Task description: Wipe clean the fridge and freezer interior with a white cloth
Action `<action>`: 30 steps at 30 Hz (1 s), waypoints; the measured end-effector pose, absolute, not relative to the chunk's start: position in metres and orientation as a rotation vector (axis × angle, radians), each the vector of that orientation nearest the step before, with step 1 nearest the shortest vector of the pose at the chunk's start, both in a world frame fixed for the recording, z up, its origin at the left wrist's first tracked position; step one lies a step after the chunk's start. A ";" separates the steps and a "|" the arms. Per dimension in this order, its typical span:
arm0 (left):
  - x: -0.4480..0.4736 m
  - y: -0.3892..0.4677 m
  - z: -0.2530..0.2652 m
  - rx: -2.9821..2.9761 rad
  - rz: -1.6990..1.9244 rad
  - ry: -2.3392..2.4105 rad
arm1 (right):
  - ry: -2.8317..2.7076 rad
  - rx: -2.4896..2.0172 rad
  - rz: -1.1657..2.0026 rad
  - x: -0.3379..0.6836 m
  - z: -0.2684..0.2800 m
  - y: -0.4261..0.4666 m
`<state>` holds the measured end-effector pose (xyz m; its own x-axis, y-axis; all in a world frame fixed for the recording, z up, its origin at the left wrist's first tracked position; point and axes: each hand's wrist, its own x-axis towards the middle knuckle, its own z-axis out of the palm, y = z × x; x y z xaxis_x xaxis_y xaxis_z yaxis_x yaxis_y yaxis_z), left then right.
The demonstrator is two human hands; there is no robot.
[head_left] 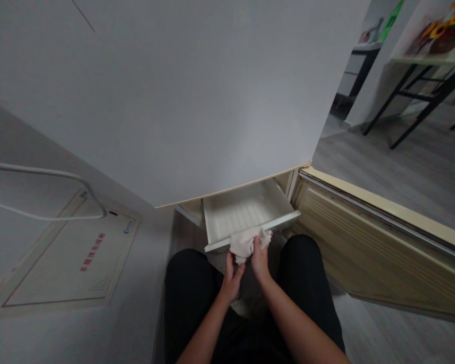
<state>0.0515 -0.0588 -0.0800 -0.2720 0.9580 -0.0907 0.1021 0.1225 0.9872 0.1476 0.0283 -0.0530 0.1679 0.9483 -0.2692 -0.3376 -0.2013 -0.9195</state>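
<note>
A crumpled off-white cloth (244, 243) lies over the front edge of a white, ridged drawer (220, 219), which is pulled partly out of a low compartment. My right hand (260, 261) is closed on the cloth's right part, with the thumb on top. At the lower left edge of the cloth, my left hand (232, 279) holds a corner between thumb and fingers. The undersides of both hands' grips are hidden.
A large white panel (212, 101) overhangs the drawer. To the right, a cream-coloured door (371, 242) stands swung out. My knees (189, 273) flank the drawer. A white wall with a cover plate (76, 253) and a curved white bar (72, 177) is on the left. A table (432, 59) stands behind.
</note>
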 end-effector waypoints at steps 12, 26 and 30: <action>0.052 0.069 -0.037 0.718 1.470 1.362 | -0.386 -0.821 1.734 0.144 -0.063 0.122; 0.066 0.168 0.009 0.519 1.406 1.241 | -0.146 -0.850 1.818 0.128 -0.067 0.109; 0.067 0.152 -0.013 0.728 1.231 1.508 | -0.102 -0.928 1.779 0.119 -0.078 0.102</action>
